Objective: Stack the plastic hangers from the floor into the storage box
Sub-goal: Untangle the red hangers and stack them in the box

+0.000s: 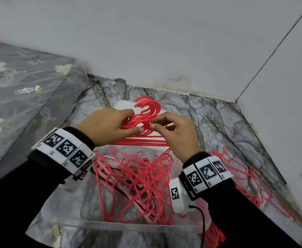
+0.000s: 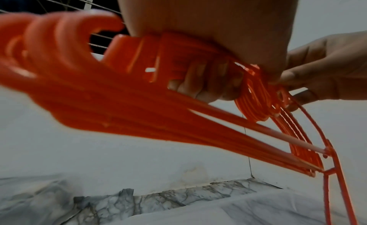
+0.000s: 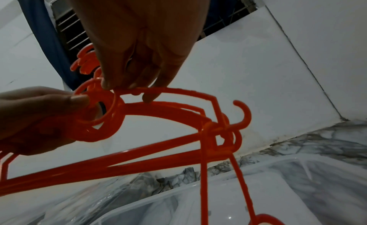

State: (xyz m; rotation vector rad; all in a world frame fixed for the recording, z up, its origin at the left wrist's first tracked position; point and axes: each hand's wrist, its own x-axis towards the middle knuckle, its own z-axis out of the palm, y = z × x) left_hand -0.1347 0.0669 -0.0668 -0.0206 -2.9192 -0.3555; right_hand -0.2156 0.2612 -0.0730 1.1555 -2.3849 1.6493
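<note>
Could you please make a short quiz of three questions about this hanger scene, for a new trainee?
1. True or false: both hands hold the same bundle of red hangers.
2. Where do loose hangers still lie? A) on the patterned cover B) on the marble floor, to the right of the clear storage box C) on the wall
3. Fill in: the hangers already in the box lie ____ (neatly stacked / tangled).

Key: 1 true, the left hand and right hand both grip it; 2 B; 3 tangled.
</note>
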